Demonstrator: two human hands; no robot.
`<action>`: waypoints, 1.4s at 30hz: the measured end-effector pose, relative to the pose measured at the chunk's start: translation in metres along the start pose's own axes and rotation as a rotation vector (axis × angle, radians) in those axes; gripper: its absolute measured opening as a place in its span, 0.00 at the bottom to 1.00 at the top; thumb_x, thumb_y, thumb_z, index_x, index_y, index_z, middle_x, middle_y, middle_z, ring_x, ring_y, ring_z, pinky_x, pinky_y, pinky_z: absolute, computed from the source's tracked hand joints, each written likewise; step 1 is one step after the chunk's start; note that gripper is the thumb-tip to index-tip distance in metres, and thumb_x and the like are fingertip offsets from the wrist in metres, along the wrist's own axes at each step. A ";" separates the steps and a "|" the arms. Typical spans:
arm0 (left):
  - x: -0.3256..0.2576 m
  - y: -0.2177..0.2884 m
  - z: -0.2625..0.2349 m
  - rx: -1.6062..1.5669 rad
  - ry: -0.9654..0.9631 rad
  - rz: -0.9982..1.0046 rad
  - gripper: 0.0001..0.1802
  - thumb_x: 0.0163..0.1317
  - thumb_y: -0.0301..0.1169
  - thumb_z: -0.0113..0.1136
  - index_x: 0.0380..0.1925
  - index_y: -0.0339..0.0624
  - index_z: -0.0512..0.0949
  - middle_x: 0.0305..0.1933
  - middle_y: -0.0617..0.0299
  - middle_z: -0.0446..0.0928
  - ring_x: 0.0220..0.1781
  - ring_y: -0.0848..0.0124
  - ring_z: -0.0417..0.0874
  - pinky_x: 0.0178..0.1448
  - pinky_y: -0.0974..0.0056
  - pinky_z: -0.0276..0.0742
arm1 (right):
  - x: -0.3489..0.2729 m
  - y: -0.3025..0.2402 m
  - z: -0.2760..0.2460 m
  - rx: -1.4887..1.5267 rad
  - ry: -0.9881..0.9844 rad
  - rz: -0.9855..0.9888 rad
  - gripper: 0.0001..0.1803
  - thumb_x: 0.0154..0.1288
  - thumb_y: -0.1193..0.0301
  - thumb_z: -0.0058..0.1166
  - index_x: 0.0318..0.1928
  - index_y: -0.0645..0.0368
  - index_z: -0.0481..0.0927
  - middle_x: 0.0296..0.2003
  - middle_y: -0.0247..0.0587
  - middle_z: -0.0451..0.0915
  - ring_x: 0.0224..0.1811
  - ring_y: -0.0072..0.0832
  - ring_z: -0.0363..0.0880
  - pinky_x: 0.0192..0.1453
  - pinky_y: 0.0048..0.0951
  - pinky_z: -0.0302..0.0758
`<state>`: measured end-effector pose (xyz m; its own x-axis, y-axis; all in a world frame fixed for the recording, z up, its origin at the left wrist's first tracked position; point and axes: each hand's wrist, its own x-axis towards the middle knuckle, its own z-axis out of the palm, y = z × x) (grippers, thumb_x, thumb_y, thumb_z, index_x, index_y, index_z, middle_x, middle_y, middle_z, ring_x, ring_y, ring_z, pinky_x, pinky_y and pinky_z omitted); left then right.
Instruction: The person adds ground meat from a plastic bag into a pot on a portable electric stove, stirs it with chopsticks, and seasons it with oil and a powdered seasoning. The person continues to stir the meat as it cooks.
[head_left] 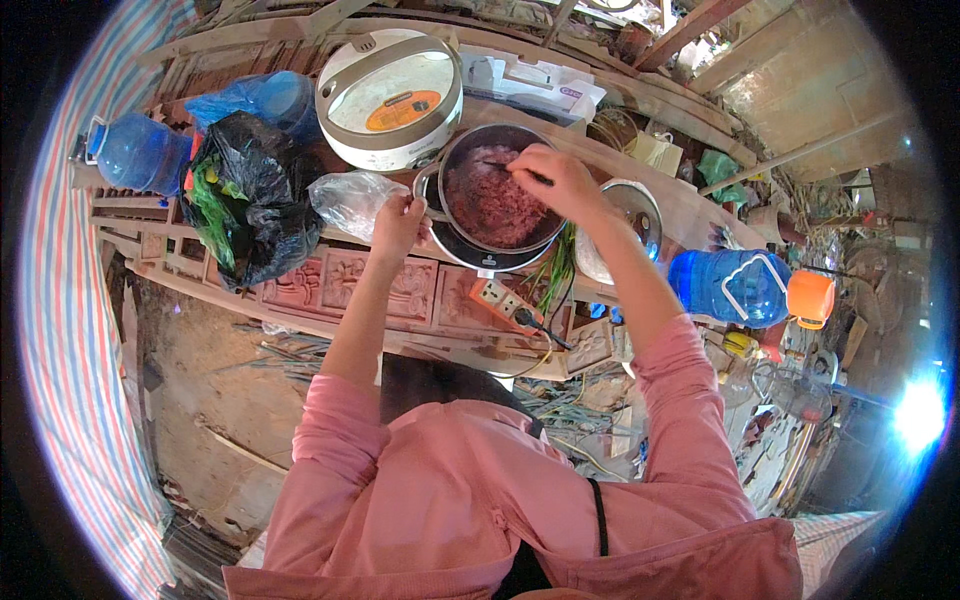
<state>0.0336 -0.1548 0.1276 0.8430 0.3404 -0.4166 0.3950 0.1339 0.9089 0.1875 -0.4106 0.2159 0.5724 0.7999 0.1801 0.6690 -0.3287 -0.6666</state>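
A dark pot with minced reddish meat in it sits on a black round electric cooker. My right hand reaches over the pot's far right side, fingers closed on a dark, thin stirring utensil whose tip is at the meat. Whether it is one stick or a pair of chopsticks cannot be made out. At the pot's left side my left hand is closed on the pot's loop handle. A clear plastic bag lies just beyond that hand.
A white rice cooker stands behind left. Black plastic bag with greens is at left. A glass lid, green stalks, an orange power strip and a blue water jug are to the right and front.
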 end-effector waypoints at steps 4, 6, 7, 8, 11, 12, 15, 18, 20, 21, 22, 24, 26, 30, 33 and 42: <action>-0.003 0.000 0.003 -0.048 0.030 -0.028 0.12 0.73 0.33 0.54 0.37 0.33 0.74 0.25 0.59 0.78 0.19 0.72 0.79 0.22 0.66 0.74 | -0.016 -0.022 -0.024 -0.121 -0.113 0.154 0.08 0.67 0.74 0.57 0.43 0.63 0.84 0.38 0.45 0.83 0.42 0.39 0.83 0.49 0.34 0.78; -0.003 0.002 0.004 -0.023 0.048 -0.027 0.12 0.73 0.34 0.55 0.38 0.34 0.74 0.24 0.59 0.78 0.19 0.72 0.79 0.23 0.66 0.75 | -0.031 -0.034 -0.018 -0.082 -0.122 0.163 0.07 0.67 0.74 0.57 0.43 0.63 0.83 0.37 0.45 0.83 0.41 0.38 0.83 0.48 0.34 0.78; -0.004 0.003 0.004 -0.018 0.043 -0.027 0.12 0.73 0.34 0.55 0.38 0.34 0.75 0.24 0.59 0.78 0.19 0.72 0.79 0.23 0.66 0.75 | -0.038 -0.037 -0.010 -0.017 -0.102 0.134 0.07 0.67 0.74 0.57 0.42 0.64 0.83 0.37 0.44 0.83 0.41 0.37 0.83 0.48 0.34 0.78; -0.005 0.004 0.004 -0.012 0.037 -0.029 0.12 0.73 0.34 0.55 0.38 0.34 0.75 0.24 0.59 0.78 0.19 0.73 0.79 0.23 0.66 0.75 | -0.043 -0.037 -0.003 0.054 -0.090 0.063 0.07 0.67 0.74 0.58 0.42 0.64 0.83 0.37 0.44 0.83 0.41 0.36 0.83 0.48 0.34 0.78; -0.007 0.006 0.005 -0.002 0.038 -0.032 0.12 0.73 0.34 0.55 0.37 0.35 0.75 0.24 0.60 0.78 0.19 0.73 0.79 0.23 0.67 0.75 | -0.050 -0.024 0.015 0.289 0.023 0.122 0.06 0.68 0.74 0.58 0.42 0.65 0.83 0.38 0.42 0.84 0.41 0.31 0.83 0.49 0.33 0.79; -0.007 0.007 0.004 0.000 0.042 -0.029 0.12 0.73 0.34 0.55 0.37 0.35 0.75 0.24 0.60 0.78 0.19 0.74 0.79 0.23 0.67 0.75 | -0.053 -0.017 0.013 0.226 -0.006 0.169 0.07 0.70 0.74 0.58 0.43 0.65 0.83 0.41 0.40 0.84 0.44 0.28 0.83 0.52 0.32 0.79; -0.007 0.008 0.002 -0.001 0.008 0.001 0.11 0.73 0.34 0.55 0.37 0.35 0.75 0.24 0.60 0.78 0.20 0.74 0.79 0.24 0.67 0.74 | -0.054 -0.001 0.012 0.332 0.172 0.641 0.07 0.69 0.74 0.58 0.43 0.65 0.83 0.43 0.41 0.84 0.46 0.28 0.82 0.53 0.32 0.77; -0.007 0.010 0.000 -0.077 -0.035 0.012 0.11 0.73 0.33 0.54 0.36 0.36 0.75 0.24 0.61 0.77 0.21 0.75 0.78 0.24 0.68 0.74 | -0.052 0.000 0.014 0.266 0.425 0.490 0.07 0.71 0.74 0.57 0.43 0.65 0.84 0.43 0.42 0.84 0.47 0.27 0.83 0.52 0.31 0.79; -0.007 0.012 0.000 -0.050 -0.036 -0.007 0.11 0.73 0.33 0.54 0.35 0.36 0.75 0.25 0.62 0.77 0.21 0.75 0.77 0.24 0.68 0.74 | -0.050 -0.005 0.016 0.191 0.267 0.327 0.07 0.68 0.75 0.59 0.44 0.62 0.85 0.43 0.41 0.85 0.47 0.29 0.83 0.53 0.32 0.79; -0.007 0.012 -0.001 -0.041 -0.041 -0.015 0.11 0.73 0.33 0.54 0.35 0.36 0.75 0.25 0.62 0.76 0.21 0.75 0.77 0.24 0.68 0.73 | -0.048 -0.009 0.018 0.188 0.165 0.191 0.07 0.66 0.75 0.60 0.44 0.60 0.85 0.43 0.41 0.86 0.48 0.30 0.84 0.53 0.32 0.79; -0.007 0.013 -0.001 -0.034 -0.043 -0.014 0.11 0.73 0.33 0.54 0.35 0.36 0.75 0.24 0.62 0.76 0.21 0.75 0.77 0.24 0.68 0.73 | -0.046 -0.010 0.017 0.220 0.053 0.141 0.07 0.67 0.75 0.59 0.44 0.60 0.86 0.42 0.41 0.86 0.47 0.29 0.84 0.53 0.32 0.79; -0.007 0.014 0.000 -0.024 -0.039 -0.018 0.11 0.73 0.33 0.54 0.34 0.36 0.75 0.24 0.62 0.76 0.21 0.75 0.76 0.24 0.68 0.73 | -0.043 -0.012 0.017 0.298 0.138 0.483 0.08 0.70 0.73 0.57 0.45 0.63 0.84 0.42 0.40 0.85 0.46 0.27 0.84 0.52 0.30 0.79; -0.007 0.014 0.000 -0.050 -0.032 -0.018 0.11 0.73 0.33 0.54 0.34 0.36 0.75 0.24 0.62 0.76 0.21 0.74 0.76 0.24 0.68 0.73 | -0.039 -0.012 0.017 0.235 0.289 0.690 0.08 0.70 0.73 0.57 0.45 0.63 0.85 0.41 0.40 0.85 0.47 0.27 0.84 0.53 0.30 0.78; -0.006 0.013 -0.002 -0.064 -0.052 -0.022 0.10 0.73 0.32 0.55 0.34 0.37 0.74 0.24 0.62 0.76 0.20 0.74 0.76 0.24 0.68 0.73 | -0.039 -0.009 0.017 0.161 0.154 0.137 0.08 0.69 0.73 0.59 0.45 0.63 0.85 0.40 0.41 0.85 0.46 0.27 0.84 0.54 0.30 0.78; -0.004 0.010 -0.002 -0.033 -0.051 0.014 0.10 0.73 0.33 0.54 0.35 0.37 0.74 0.24 0.61 0.76 0.20 0.74 0.77 0.23 0.68 0.74 | -0.044 -0.010 0.016 0.183 -0.052 0.296 0.08 0.69 0.72 0.59 0.44 0.63 0.85 0.39 0.41 0.85 0.45 0.28 0.84 0.53 0.29 0.78; -0.004 0.009 -0.001 -0.027 -0.039 -0.004 0.12 0.74 0.34 0.54 0.36 0.35 0.75 0.24 0.60 0.78 0.20 0.73 0.80 0.23 0.68 0.76 | -0.034 -0.025 0.029 0.258 -0.021 0.136 0.07 0.62 0.74 0.60 0.40 0.61 0.82 0.40 0.48 0.84 0.45 0.43 0.83 0.51 0.38 0.78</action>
<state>0.0336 -0.1545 0.1371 0.8554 0.3029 -0.4201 0.3888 0.1603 0.9073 0.1379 -0.4147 0.2054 0.6371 0.7682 0.0629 0.4425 -0.2977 -0.8459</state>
